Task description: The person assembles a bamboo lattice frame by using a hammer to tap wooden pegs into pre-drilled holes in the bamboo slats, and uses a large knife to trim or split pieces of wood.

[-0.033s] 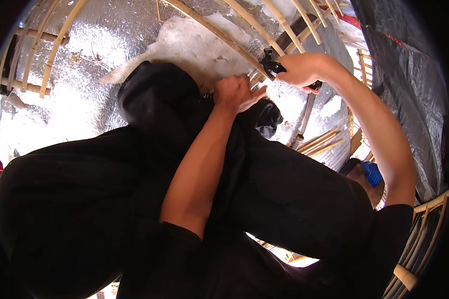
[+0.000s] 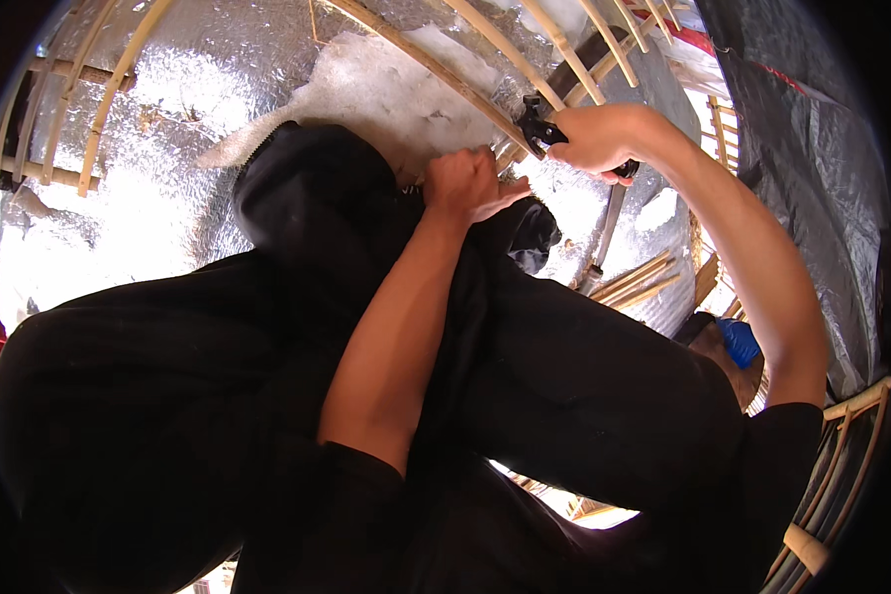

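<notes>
My right hand (image 2: 604, 139) is closed around a black plier-like hand tool (image 2: 540, 129). The tool's head points left, against the lower end of a long bamboo strip (image 2: 421, 64). Just left of the tool, my left hand (image 2: 465, 186) is closed with its thumb sticking out to the right. Short pale strips (image 2: 510, 155) show beside its fingertips, but what the fingers grip is hidden. Black cloth (image 2: 312, 188) covers my bent legs below both hands.
Shiny silver sheeting (image 2: 188, 99) spreads beneath, with a whitish sheet (image 2: 386, 84) on it. Cut bamboo sticks (image 2: 636, 281) lie near a long blade-like tool (image 2: 609, 233). Bamboo latticework (image 2: 99, 99) stands at the left; grey plastic sheeting (image 2: 802, 148) hangs at the right.
</notes>
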A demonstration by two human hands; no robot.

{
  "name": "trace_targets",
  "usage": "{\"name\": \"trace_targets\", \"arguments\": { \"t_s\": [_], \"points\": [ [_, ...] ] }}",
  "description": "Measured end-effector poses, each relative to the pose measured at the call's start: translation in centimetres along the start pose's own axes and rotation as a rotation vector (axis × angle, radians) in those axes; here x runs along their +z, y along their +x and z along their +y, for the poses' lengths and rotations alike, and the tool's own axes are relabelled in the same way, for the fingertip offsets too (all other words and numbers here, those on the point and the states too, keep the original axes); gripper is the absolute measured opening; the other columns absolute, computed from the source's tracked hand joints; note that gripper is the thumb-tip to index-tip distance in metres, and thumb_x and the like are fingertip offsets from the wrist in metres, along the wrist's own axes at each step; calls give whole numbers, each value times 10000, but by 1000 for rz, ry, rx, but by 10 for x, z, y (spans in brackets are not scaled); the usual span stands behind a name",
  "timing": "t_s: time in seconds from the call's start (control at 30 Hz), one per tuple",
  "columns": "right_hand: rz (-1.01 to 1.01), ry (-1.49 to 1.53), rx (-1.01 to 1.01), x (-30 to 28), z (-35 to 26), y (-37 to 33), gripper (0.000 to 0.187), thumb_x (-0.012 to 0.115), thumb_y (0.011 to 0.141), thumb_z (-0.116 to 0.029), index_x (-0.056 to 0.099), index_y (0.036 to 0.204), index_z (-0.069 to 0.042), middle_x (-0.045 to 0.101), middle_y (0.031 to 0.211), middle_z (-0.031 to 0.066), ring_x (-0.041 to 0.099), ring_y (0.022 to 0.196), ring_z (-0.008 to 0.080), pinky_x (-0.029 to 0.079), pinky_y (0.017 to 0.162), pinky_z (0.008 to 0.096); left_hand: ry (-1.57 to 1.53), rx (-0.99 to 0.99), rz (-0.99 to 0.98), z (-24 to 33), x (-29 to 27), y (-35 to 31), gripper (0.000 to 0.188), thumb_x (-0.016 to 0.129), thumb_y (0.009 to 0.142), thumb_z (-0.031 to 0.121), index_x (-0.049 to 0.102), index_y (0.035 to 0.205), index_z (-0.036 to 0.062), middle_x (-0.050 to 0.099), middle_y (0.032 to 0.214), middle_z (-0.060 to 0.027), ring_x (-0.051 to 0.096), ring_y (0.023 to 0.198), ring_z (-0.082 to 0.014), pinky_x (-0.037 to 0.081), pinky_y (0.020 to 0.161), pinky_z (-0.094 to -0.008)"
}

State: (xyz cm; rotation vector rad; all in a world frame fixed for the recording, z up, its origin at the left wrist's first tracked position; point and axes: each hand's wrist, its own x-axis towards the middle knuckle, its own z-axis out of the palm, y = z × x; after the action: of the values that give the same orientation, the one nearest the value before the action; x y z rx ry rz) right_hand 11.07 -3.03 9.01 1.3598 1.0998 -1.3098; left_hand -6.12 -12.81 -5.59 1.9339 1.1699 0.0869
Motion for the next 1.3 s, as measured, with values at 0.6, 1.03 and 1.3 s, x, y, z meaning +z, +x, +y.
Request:
{"name": "trace_targets", "arguments": {
  "t_s": [0.6,1.03,1.3],
  "points": [
    [85,68,62,12,1,-5,276,513,1042,-241,496,1106,27,653,714,196,631,470,285,533,495,459,83,-138,-244,15,-7,11,392,625,947,394,664,1044,16,775,931,-161,764,871,-341,605,779,-446],
    [740,604,-132,142,16,18,417,609,994,-296,481,1260,-2,695,936,312,680,928,501,514,813,555,-411,-206,-678,-5,-38,47,314,757,794,284,717,750,-25,687,636,-139,714,593,-249,574,606,-401],
    [806,-87,-247,118,39,10,247,576,1013,-258,490,1134,-60,684,763,236,698,757,459,539,673,567,-222,-45,-382,-17,-11,33,461,794,806,338,714,991,-77,722,919,-291,719,931,-416,557,819,-454]
  ]
}}
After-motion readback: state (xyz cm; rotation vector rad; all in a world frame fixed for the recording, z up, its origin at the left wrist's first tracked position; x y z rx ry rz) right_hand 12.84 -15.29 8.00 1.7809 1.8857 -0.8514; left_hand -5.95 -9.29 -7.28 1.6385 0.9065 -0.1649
